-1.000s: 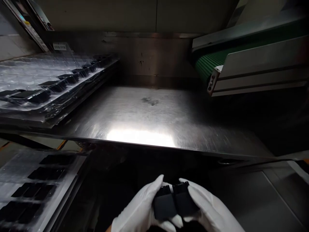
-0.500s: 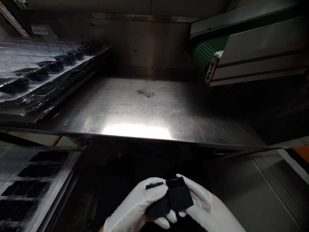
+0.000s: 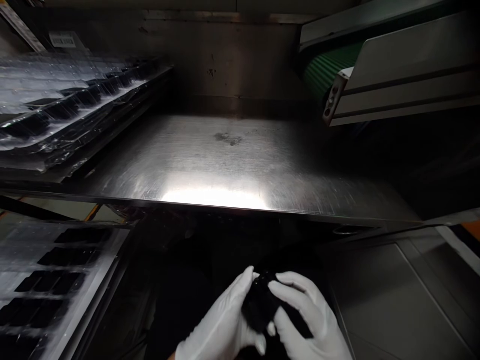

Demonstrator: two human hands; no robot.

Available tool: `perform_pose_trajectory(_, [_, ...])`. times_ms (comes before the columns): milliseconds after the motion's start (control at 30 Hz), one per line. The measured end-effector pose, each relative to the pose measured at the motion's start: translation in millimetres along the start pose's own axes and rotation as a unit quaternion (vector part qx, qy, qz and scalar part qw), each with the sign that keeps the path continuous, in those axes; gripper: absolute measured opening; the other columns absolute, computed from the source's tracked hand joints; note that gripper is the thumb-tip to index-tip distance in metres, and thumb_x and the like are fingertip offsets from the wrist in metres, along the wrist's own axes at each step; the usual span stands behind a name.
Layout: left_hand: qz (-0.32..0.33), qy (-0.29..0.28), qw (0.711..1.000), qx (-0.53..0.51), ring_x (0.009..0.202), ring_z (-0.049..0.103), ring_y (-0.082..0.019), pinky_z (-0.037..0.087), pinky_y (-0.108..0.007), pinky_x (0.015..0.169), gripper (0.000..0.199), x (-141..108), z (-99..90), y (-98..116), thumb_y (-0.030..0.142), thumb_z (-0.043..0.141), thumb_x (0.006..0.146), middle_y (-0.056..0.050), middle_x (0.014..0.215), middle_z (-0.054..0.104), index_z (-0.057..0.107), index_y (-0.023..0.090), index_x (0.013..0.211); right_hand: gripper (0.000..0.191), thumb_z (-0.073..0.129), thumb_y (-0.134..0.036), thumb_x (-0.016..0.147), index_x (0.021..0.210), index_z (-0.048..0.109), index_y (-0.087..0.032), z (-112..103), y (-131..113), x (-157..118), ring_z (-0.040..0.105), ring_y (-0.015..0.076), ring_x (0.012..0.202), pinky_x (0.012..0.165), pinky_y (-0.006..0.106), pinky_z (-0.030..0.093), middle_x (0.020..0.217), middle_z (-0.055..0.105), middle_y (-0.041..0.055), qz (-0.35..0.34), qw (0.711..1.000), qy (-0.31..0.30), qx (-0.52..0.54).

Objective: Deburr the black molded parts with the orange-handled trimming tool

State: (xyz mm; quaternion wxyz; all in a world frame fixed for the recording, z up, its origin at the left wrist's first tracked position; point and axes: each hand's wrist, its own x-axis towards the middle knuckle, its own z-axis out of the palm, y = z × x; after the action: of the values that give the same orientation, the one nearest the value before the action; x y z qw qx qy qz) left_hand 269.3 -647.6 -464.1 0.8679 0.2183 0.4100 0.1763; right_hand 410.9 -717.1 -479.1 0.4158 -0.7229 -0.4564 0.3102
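Note:
Both my hands wear white gloves and meet low in the view, in front of the table edge. My left hand (image 3: 228, 315) cradles a small black plastic part (image 3: 259, 306) between its thumb and fingers. From the other side, the fingertips of my right hand (image 3: 305, 312) pinch the same part near its upper corner and side. Whether this is one piece or two stacked together cannot be made out against the dark background.
A steel table (image 3: 225, 160) spans the middle. Stacked clear trays (image 3: 86, 100) with black parts sit at its left, more trays (image 3: 52, 280) below. A green conveyor belt (image 3: 330, 65) ends at upper right; a grey panel (image 3: 397, 295) stands lower right.
Two black pieces were visible side by side, one in each hand; now they appear as one dark shape between my hands. My right hand's fingers have curled over it. The view has shifted slightly.

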Motion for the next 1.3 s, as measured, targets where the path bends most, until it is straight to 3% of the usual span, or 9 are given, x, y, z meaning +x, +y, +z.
perform_pose_trajectory(133, [-0.010,-0.081,0.996,-0.040,0.054,0.059,-0.011,0.047,-0.020,0.055,0.056,1,-3.3,-3,0.059,0.028,0.093,-0.009,0.072,0.064,0.053,0.014,0.115,0.021,0.064,-0.043,0.074,0.090,0.072,-0.031,0,0,3,0.059,0.0249,0.103,0.093,0.042,0.051,0.129,0.056,0.0032,0.103,0.993,-0.023,0.058])
perform_pose_trajectory(233, [-0.015,-0.109,0.993,-0.036,0.059,0.062,-0.013,0.048,-0.019,0.055,0.057,3,-6.8,-9,0.058,0.025,0.094,-0.011,0.074,0.066,0.047,0.015,0.124,0.022,0.069,-0.037,0.069,0.089,0.068,-0.028,0,-2,7,0.062,0.0232,0.100,0.086,0.038,0.054,0.126,0.058,0.0034,0.166,0.972,-0.075,0.151])
perform_pose_trajectory(433, [-0.013,-0.080,0.997,-0.015,0.045,0.052,-0.010,0.042,-0.016,0.045,0.068,9,-9.3,-19,0.069,0.023,0.088,-0.002,0.056,0.057,0.050,0.014,0.118,0.034,0.073,-0.025,0.062,0.096,0.064,-0.023,5,-4,14,0.062,0.0248,0.105,0.093,0.041,0.051,0.103,0.067,0.0054,0.226,0.937,-0.091,0.249])
perform_pose_trajectory(600, [0.008,-0.071,0.997,-0.021,0.044,0.049,-0.008,0.040,-0.016,0.046,0.069,13,-11.3,-20,0.073,0.026,0.085,-0.002,0.058,0.056,0.055,0.013,0.105,0.048,0.077,-0.027,0.058,0.104,0.062,-0.023,9,-4,9,0.064,0.0268,0.103,0.091,0.041,0.053,0.102,0.069,0.0063,0.259,0.931,-0.065,0.249])
perform_pose_trajectory(800, [0.053,-0.005,0.998,-0.021,0.057,0.057,-0.011,0.047,-0.021,0.057,0.057,13,-9.6,-21,0.069,0.033,0.085,-0.002,0.067,0.057,0.053,0.016,0.089,0.051,0.075,-0.041,0.063,0.110,0.062,-0.026,4,-2,6,0.060,0.0260,0.110,0.100,0.041,0.048,0.114,0.067,0.0053,0.232,0.960,-0.036,0.151])
perform_pose_trajectory(1033, [0.045,0.055,0.997,-0.014,0.078,0.068,-0.020,0.056,-0.027,0.064,0.054,4,-3.9,-13,0.062,0.042,0.088,-0.012,0.091,0.064,0.057,0.012,0.100,0.059,0.075,-0.043,0.064,0.118,0.060,-0.026,-4,10,7,0.056,0.0269,0.118,0.104,0.042,0.044,0.121,0.064,0.0059,0.214,0.968,-0.010,0.130])
perform_pose_trajectory(1167, [0.021,0.041,0.998,-0.037,0.086,0.069,-0.024,0.056,-0.028,0.066,0.050,-4,-3.8,-7,0.056,0.045,0.089,-0.015,0.098,0.063,0.057,0.011,0.105,0.060,0.075,-0.045,0.065,0.119,0.058,-0.027,-7,10,6,0.055,0.0265,0.119,0.106,0.043,0.043,0.122,0.064,0.0056,0.226,0.964,-0.020,0.137])
perform_pose_trajectory(1300, [0.019,0.004,1.000,-0.005,0.098,0.065,-0.024,0.054,-0.032,0.083,0.034,-10,-1.9,-1,0.038,0.061,0.086,-0.013,0.107,0.063,0.058,0.013,0.108,0.062,0.076,-0.044,0.065,0.120,0.057,-0.027,-6,8,6,0.056,0.0271,0.119,0.104,0.044,0.045,0.122,0.064,0.0067,0.239,0.958,-0.020,0.156])
